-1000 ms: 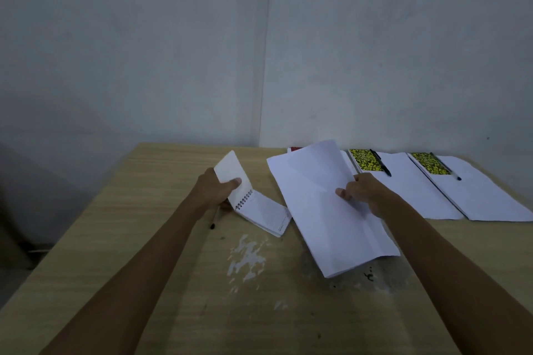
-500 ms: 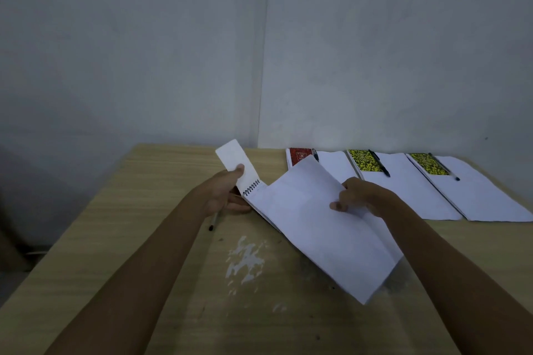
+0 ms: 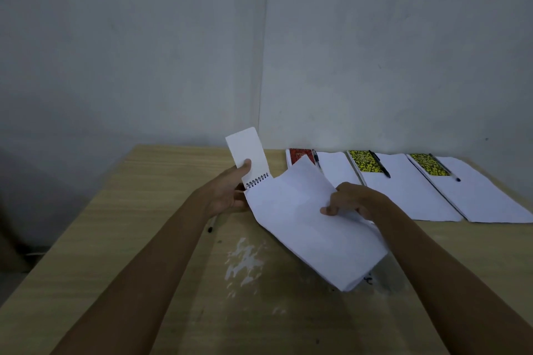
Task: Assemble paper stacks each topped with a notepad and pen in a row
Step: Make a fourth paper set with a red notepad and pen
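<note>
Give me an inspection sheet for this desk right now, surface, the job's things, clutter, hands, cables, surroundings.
Surface: wooden table, white worn patch near the middle.
Job's things: three finished stacks at the back right, red notepad, two yellow notepads, each with a pen; loose pen below the left wrist.
Clutter: nothing seen.
Hands: left hand holds the white spiral notepad; right hand holds the paper sheets tilted.
Cables: nothing seen.
Surroundings: plain grey wall.

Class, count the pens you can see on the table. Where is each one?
4. One beside the red notepad at, one by the middle yellow notepad at, one on the rightmost stack at, one loose under the left hand at. Papers may hide more.
</note>
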